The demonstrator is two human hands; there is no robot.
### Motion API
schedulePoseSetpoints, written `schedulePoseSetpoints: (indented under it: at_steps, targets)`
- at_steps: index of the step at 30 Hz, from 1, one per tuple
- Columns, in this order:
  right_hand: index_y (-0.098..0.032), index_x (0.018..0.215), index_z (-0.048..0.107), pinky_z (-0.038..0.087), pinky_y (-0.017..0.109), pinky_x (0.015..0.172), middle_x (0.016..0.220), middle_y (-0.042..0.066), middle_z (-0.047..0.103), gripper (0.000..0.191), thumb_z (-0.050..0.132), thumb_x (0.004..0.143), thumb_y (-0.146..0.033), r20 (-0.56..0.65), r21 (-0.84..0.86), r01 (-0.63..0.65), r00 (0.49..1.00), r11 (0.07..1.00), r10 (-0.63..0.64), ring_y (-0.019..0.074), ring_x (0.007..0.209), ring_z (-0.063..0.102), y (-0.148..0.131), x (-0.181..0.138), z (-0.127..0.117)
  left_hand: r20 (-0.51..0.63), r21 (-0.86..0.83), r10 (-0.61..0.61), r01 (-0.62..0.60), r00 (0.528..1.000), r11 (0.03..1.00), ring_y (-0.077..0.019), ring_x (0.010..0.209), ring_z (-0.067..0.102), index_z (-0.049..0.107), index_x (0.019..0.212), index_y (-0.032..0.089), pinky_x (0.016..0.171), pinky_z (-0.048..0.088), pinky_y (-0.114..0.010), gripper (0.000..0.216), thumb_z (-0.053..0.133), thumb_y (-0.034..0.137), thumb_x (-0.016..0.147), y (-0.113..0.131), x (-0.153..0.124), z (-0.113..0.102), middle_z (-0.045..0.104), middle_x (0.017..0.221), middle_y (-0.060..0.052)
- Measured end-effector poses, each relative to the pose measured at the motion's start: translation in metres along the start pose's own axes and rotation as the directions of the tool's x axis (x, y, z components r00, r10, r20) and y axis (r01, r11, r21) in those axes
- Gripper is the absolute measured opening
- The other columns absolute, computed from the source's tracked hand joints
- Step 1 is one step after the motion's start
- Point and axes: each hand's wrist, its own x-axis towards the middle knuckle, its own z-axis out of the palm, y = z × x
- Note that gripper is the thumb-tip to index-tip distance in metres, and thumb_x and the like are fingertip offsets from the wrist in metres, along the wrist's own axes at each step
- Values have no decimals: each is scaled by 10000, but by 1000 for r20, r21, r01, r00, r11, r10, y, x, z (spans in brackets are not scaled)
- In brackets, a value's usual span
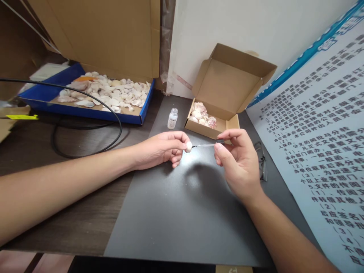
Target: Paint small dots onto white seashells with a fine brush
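Observation:
My left hand (162,148) pinches a small white shell (189,146) between thumb and fingertips, above a dark grey mat (182,212). My right hand (237,157) holds a thin brush applicator (207,145) by its black cap, and the tip touches the shell. A small clear bottle (172,118) with a white label stands open on the mat just behind my left hand. An open cardboard box (224,94) with pinkish shells (202,115) sits behind my right hand.
A blue tray (136,115) with several pale shells stands at the back left, in front of large cardboard sheets. A black cable (85,125) loops over the dark wooden table. A printed poster (321,151) leans at the right. Glasses (262,161) lie beside it.

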Motion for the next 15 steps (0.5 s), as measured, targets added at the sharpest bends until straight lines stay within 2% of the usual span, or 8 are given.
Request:
schedulePoseSetpoints:
  at_steps: [6, 11, 15]
  targets:
    - [-238, 946, 543, 359, 258, 484, 862, -34, 484, 117, 624, 867, -211, 38, 118, -20, 999, 993, 16, 60, 510, 460, -1, 1, -2, -24, -18, -12, 12, 1000, 1000, -62, 522, 487, 592, 843, 136, 524, 496, -225, 48, 639, 147, 841, 0, -1, 0, 592, 758, 14]
    - [-237, 941, 542, 347, 242, 475, 837, -35, 506, 149, 657, 851, -204, 23, 20, -36, 999, 999, 36, 65, 520, 445, 2, 2, -1, -37, -24, -23, 23, 999, 999, -63, 512, 483, 583, 845, 140, 522, 492, -227, 80, 657, 162, 827, 0, 0, 1, 587, 726, 19]
    - [-239, 941, 531, 356, 239, 468, 664, -65, 462, 133, 640, 867, -221, 39, -23, -51, 998, 998, 52, 94, 504, 432, 4, 2, 0, -55, -30, -41, 40, 998, 999, -66, 509, 483, 574, 845, 145, 528, 498, -241, 144, 695, 210, 800, 0, 0, 1, 572, 710, 23]
